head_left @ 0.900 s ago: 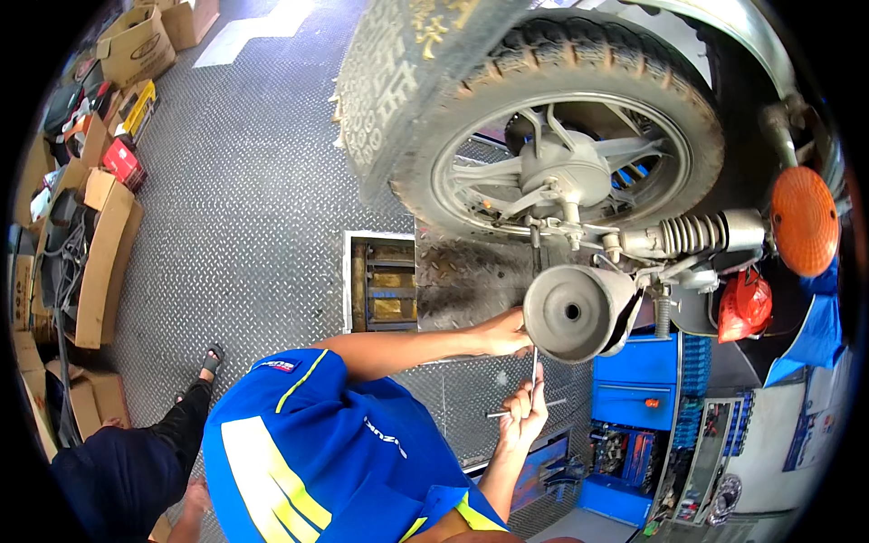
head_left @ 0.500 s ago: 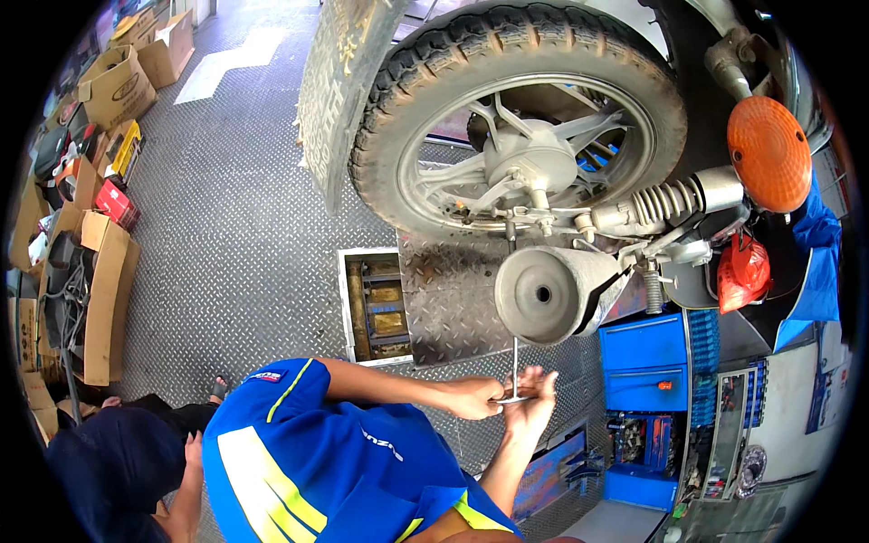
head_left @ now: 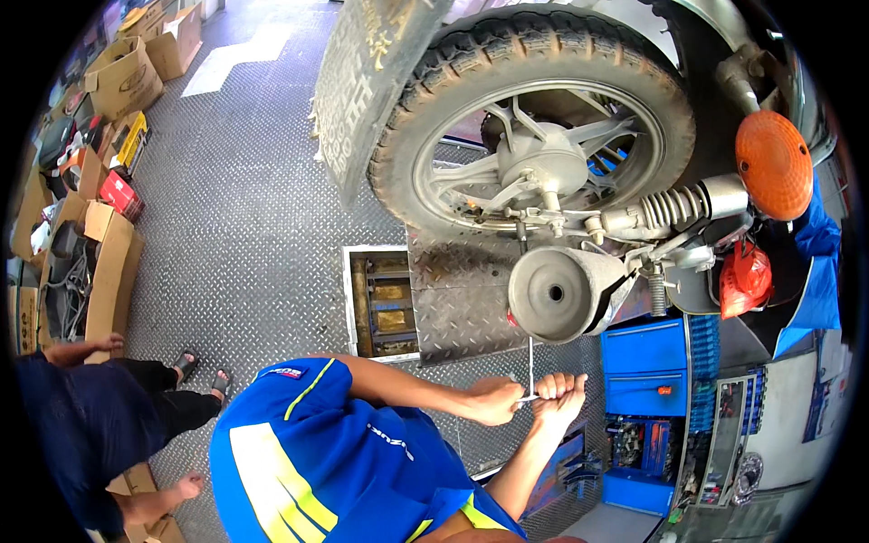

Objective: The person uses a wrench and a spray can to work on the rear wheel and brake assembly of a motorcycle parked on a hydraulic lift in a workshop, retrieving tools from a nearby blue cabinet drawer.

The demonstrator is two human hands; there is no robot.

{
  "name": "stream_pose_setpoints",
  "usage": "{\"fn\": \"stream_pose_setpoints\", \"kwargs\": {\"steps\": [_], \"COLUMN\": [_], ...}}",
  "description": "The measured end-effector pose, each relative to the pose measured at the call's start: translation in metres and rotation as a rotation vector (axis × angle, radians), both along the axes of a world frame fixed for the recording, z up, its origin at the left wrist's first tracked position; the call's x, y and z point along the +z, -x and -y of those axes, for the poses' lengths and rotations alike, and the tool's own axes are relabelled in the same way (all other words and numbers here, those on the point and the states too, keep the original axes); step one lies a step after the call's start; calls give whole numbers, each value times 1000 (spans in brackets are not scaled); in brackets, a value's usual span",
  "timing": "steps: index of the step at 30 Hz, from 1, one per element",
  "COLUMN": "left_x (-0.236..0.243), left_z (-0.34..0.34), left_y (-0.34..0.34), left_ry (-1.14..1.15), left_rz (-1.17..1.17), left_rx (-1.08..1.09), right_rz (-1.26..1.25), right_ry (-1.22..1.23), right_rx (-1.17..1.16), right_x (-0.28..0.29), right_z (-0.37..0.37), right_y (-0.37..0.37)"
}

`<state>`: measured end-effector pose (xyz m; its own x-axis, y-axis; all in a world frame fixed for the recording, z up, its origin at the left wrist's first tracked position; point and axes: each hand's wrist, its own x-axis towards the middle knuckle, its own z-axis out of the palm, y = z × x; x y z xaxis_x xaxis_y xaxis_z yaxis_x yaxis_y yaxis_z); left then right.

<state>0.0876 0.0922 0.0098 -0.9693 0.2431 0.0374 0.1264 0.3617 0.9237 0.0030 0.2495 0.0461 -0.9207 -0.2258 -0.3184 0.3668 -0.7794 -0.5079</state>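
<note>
Both hands are on a T-handled steel wrench (head_left: 530, 353) that runs up beneath the round muffler end (head_left: 543, 294). My left hand (head_left: 493, 398) is closed on one side of the crossbar. My right hand (head_left: 557, 398) wraps its fingers around the other side. Above them are a motorcycle rear wheel (head_left: 529, 136), a shock absorber (head_left: 661, 208) and a linkage near the axle; the wrench's far end sits at that linkage, partly hidden by the muffler.
A person in dark clothes (head_left: 90, 416) is at the lower left, beside cardboard boxes (head_left: 109, 281). A framed floor opening (head_left: 348, 299) lies left of the muffler. Blue tool cabinets (head_left: 638, 362), an orange indicator (head_left: 769, 167) and a red bag (head_left: 742, 281) are at right.
My left hand has moved down from beside the muffler onto the crossbar. My right hand's raised fingers have closed round the handle. The person at left has shifted, arms now apart.
</note>
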Motion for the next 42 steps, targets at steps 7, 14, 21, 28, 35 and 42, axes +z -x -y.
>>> {"fn": "stream_pose_setpoints", "kwargs": {"steps": [7, 14, 21, 28, 35, 42], "left_x": [-49, -19, -60, -68, -89, -88], "left_z": [-20, 31, 10, -65, -207, -257], "left_y": [32, 38, 29, 11, 76, 187], "left_ry": [-230, -1317, -1250, -797, -708, -305], "left_rz": [-151, 457, 561, 713, 666, 163], "left_rx": [-115, -257, -401, -458, -471, -23], "right_rz": [-362, -420, -419, -142, -309, -599], "right_ry": [-445, -504, -482, -541, -886, -1702], "right_rx": [-171, -130, -104, 400, 373, -164], "right_x": [43, 27, 41, -24, -121, -101], "right_z": [59, 32, -32, -154, -276, -314], "right_y": [-56, -60, -95, -129, -86, 140]}}
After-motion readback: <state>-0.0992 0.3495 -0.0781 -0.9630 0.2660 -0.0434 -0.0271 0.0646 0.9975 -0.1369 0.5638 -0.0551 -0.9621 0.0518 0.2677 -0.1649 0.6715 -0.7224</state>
